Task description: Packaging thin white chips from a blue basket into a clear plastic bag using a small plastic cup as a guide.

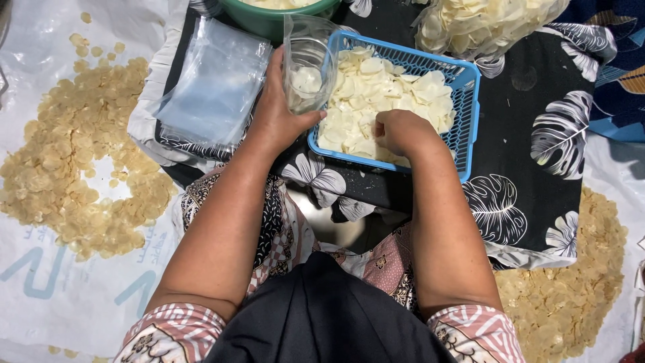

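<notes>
My left hand (277, 113) grips a small clear plastic bag (308, 64), held open and upright, with a few pale chips inside. The bag stands against the left rim of a blue plastic basket (470, 101) filled with thin white chips (383, 94). My right hand (402, 131) rests inside the basket at its near edge, fingers curled down into the chips. What the fingers hold is hidden.
A stack of clear plastic bags (215, 84) lies left of my left hand. A green bowl (269, 20) and a big bag of chips (484, 23) sit at the back. Yellowish chips are spread on white sheets at left (74, 161) and right (571, 289). A black leaf-print cloth (537, 154) lies under the basket.
</notes>
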